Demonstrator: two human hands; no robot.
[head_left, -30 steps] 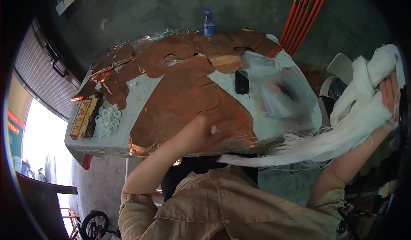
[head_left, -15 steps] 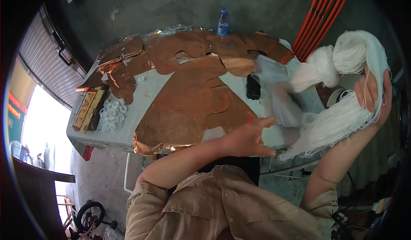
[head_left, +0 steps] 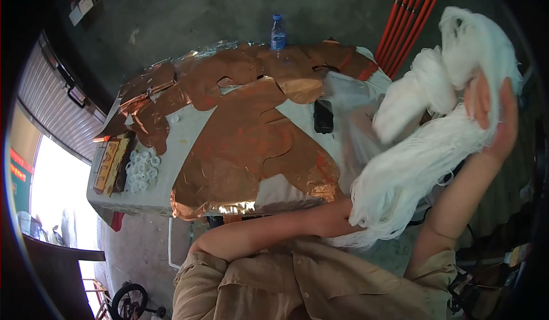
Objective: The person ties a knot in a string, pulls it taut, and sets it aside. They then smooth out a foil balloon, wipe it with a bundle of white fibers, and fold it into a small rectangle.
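I see white yarn (head_left: 423, 154) at three o'clock, near plastic bag (head_left: 357, 123). Right hand (head_left: 497, 128), also three, curls fingers round it. Left hand (head_left: 345, 217), between four and five, partly behind loose strands (head_left: 389, 206); its fingers I cannot tell. Uneven pull may tangle strands, I judge.

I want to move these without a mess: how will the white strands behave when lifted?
The white strands will probably be floppy, since they droop in curves from the right hand. They may tangle, as loose threads stray at the lower end. They're probably light for their bulk, looking fluffy.
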